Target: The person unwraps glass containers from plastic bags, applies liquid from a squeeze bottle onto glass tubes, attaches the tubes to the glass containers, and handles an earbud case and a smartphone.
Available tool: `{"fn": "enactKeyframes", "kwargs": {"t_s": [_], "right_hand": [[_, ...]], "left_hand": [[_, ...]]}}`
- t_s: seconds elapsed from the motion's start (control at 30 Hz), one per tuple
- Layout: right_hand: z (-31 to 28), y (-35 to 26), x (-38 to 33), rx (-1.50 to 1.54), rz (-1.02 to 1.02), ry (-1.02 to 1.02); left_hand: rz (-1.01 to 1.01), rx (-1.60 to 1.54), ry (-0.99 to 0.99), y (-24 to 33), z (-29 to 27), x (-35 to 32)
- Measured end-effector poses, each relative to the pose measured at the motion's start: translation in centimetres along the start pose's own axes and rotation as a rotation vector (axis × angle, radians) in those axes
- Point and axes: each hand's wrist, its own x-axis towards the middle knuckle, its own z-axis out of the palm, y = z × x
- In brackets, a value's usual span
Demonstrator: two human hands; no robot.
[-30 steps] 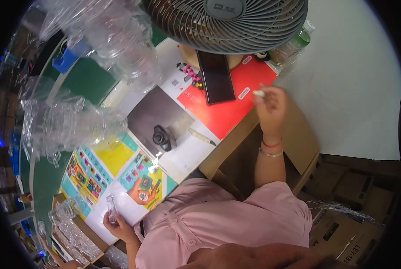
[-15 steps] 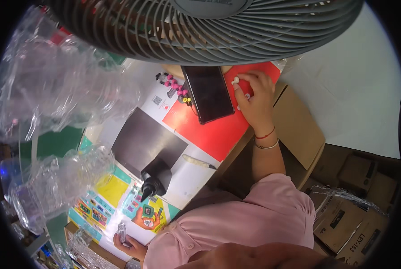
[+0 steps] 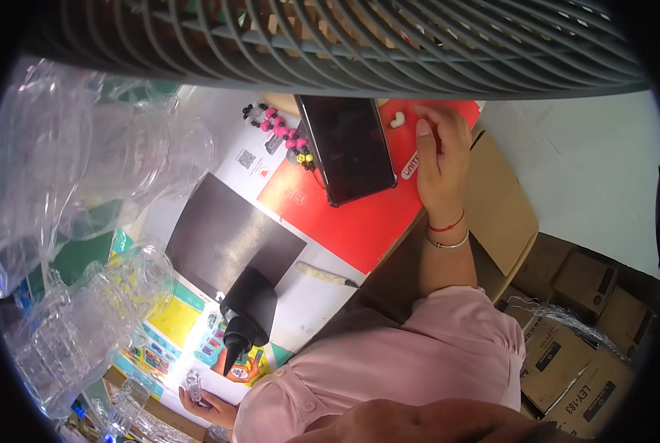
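Observation:
A small white heart-shaped piece [image 3: 398, 119] lies on the red surface [image 3: 330, 229]. Just right of it is my right hand [image 3: 446, 162], open, its thumb and fingers apart with nothing between them. At the lower left my left hand [image 3: 210, 410] is closed around a small clear plastic piece [image 3: 193, 384]. A dark phone [image 3: 348, 151] rests left of the white heart, beside a pink, black and yellow bead string [image 3: 282, 131]. Nearer me, a black bottle with a pointed nozzle [image 3: 250, 299] lies partly over a dark sheet [image 3: 223, 229].
A large grey fan [image 3: 330, 59] spans the top. Clear plastic [image 3: 86, 162] crowds the left side. A slim pale-handled tool [image 3: 322, 274] lies near the table edge. Cardboard boxes [image 3: 558, 354] stand at lower right, and an open carton flap [image 3: 503, 207] sits beside my right forearm.
The white heart has left my right hand's pinch and now lies on the red surface. My right hand has drawn slightly right with its fingers opened. The view has shifted.

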Motion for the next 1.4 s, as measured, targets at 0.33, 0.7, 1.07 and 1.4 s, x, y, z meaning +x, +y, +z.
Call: {"fn": "enactKeyframes", "kwargs": {"t_s": [0.33, 0.7, 1.07, 1.4], "right_hand": [[0.2, 0.9, -2.7, 0.419, 0.096, 0.388], [1.2, -13.2, -8.5, 0.727, -0.258, -0.627], [1.5, -13.7, -8.2, 0.788, -0.177, -0.804], [1.1, -14.8, -7.8, 0.496, -0.237, -0.926]], "left_hand": [[-0.187, -0.399, -0.012, -2.0, -0.7, -1.8], [-0.068, -0.773, -0.072, 1.5, -1.7, -0.1], [-0.191, -0.882, -0.117, 0.2, -0.8, -0.8], [-0.197, -0.915, -0.145, 0.9, -0.4, -0.5]]}}
